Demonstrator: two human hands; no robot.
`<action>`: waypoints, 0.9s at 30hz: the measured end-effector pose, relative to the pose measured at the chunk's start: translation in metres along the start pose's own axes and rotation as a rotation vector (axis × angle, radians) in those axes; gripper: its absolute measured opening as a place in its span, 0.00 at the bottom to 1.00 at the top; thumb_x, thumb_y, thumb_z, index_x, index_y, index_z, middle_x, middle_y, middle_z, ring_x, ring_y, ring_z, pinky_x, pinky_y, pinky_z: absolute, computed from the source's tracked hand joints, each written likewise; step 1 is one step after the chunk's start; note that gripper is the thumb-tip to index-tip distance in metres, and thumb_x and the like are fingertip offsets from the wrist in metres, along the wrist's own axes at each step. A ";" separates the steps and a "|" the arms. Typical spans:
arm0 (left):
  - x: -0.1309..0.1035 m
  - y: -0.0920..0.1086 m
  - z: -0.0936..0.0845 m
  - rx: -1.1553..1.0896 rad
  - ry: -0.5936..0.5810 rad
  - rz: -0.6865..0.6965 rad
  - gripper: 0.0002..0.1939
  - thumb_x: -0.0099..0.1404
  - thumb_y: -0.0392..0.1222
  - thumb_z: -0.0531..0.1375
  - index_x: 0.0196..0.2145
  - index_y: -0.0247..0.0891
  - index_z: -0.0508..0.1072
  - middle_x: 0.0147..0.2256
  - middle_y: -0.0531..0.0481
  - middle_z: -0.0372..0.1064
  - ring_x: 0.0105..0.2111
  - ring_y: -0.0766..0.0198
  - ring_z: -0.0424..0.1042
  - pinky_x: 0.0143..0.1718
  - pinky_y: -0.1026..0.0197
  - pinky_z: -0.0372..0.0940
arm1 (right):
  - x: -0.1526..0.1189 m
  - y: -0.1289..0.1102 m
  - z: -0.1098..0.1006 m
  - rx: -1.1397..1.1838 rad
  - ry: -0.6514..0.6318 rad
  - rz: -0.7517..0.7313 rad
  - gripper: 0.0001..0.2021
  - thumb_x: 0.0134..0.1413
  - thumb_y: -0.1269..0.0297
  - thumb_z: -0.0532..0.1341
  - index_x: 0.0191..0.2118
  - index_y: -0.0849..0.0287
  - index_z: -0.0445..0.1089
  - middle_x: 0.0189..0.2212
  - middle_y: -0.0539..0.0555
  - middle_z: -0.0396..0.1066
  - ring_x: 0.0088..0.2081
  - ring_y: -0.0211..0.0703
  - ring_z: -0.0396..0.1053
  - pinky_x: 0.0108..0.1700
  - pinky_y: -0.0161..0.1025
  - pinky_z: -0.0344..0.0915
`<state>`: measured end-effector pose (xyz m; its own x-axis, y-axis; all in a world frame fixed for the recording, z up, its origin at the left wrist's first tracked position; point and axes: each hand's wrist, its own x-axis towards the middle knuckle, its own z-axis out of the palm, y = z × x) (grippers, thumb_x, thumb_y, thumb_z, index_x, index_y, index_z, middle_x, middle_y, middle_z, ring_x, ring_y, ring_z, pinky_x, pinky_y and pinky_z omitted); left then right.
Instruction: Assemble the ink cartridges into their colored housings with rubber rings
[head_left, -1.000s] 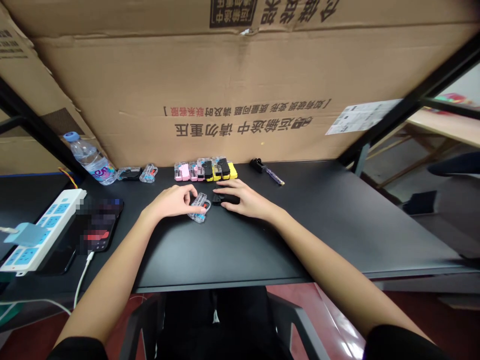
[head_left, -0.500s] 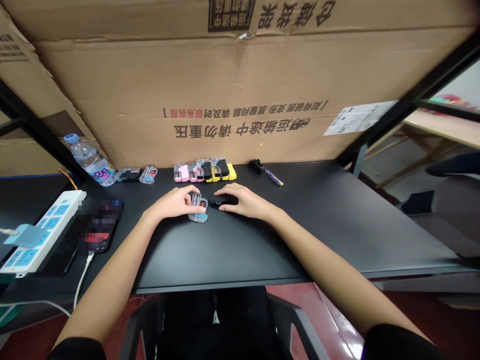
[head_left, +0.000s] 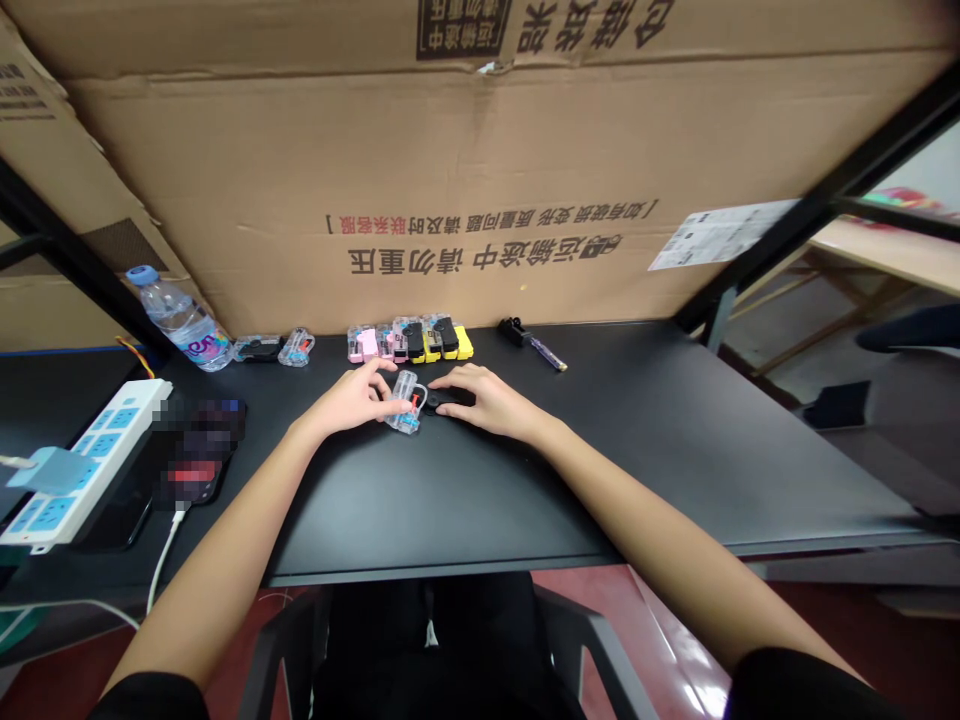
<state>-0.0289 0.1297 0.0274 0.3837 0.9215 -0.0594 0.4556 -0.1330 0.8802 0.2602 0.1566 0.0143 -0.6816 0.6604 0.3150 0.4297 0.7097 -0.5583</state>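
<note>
My left hand (head_left: 352,398) grips a small clear plastic piece (head_left: 406,418) by its left side, with the thumb on it and the index finger stretched above. The piece has a curved loop on its right and blue and orange parts inside; it looks like part of a toy gun. Just to the right, my right hand (head_left: 491,400) is closed round a black plastic part (head_left: 454,397) lying low over the table. Its left end is close to the clear piece's loop; I cannot tell if they touch. Fingers partly cover both parts.
Pink, black and yellow pieces (head_left: 411,342) line the black table's (head_left: 450,510) back edge. Two similar pieces (head_left: 297,347) lie beside a water bottle (head_left: 187,325). A black part with a purple stick (head_left: 546,352) lies right. Phone (head_left: 202,450) and power strip (head_left: 94,455) are left. Cardboard (head_left: 480,170) stands behind.
The clear piece has moved a little right and tilted, closer to the black part. My left index finger has lifted off its top. My right hand has hardly moved.
</note>
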 end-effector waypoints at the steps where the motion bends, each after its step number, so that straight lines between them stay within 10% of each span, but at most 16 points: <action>1: 0.000 0.001 0.001 -0.009 -0.025 -0.002 0.32 0.60 0.58 0.74 0.55 0.40 0.72 0.34 0.51 0.76 0.28 0.61 0.77 0.33 0.59 0.69 | 0.000 -0.001 0.001 -0.006 -0.004 -0.001 0.17 0.65 0.56 0.70 0.57 0.52 0.79 0.45 0.59 0.80 0.48 0.56 0.76 0.54 0.53 0.70; 5: -0.002 0.010 0.001 0.006 -0.107 0.003 0.21 0.64 0.58 0.71 0.41 0.37 0.77 0.31 0.50 0.75 0.28 0.63 0.76 0.27 0.63 0.65 | -0.001 -0.001 0.001 -0.018 0.000 0.002 0.16 0.66 0.57 0.68 0.57 0.52 0.79 0.46 0.60 0.80 0.49 0.57 0.76 0.56 0.55 0.70; 12: -0.001 0.007 0.002 -0.082 -0.066 -0.049 0.29 0.67 0.59 0.69 0.55 0.38 0.70 0.44 0.41 0.80 0.27 0.63 0.78 0.20 0.64 0.66 | 0.000 -0.010 -0.005 0.044 0.190 0.102 0.17 0.75 0.55 0.56 0.54 0.55 0.78 0.50 0.61 0.78 0.52 0.57 0.76 0.59 0.55 0.69; 18: 0.003 0.000 0.006 -0.210 -0.104 -0.048 0.38 0.62 0.54 0.73 0.63 0.38 0.65 0.53 0.35 0.78 0.28 0.64 0.78 0.23 0.63 0.69 | 0.001 -0.021 -0.004 0.107 0.179 0.285 0.23 0.75 0.47 0.53 0.37 0.57 0.77 0.29 0.53 0.76 0.33 0.48 0.72 0.40 0.41 0.66; 27: 0.003 0.000 0.011 -0.127 -0.212 -0.017 0.22 0.65 0.49 0.70 0.53 0.35 0.76 0.48 0.39 0.80 0.30 0.64 0.78 0.25 0.65 0.68 | 0.001 -0.019 0.010 0.188 0.117 0.261 0.22 0.71 0.42 0.58 0.42 0.57 0.76 0.37 0.53 0.80 0.36 0.45 0.74 0.42 0.39 0.67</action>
<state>-0.0188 0.1285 0.0223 0.5429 0.8242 -0.1609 0.3644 -0.0586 0.9294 0.2461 0.1416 0.0176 -0.4862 0.8450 0.2226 0.4565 0.4628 -0.7599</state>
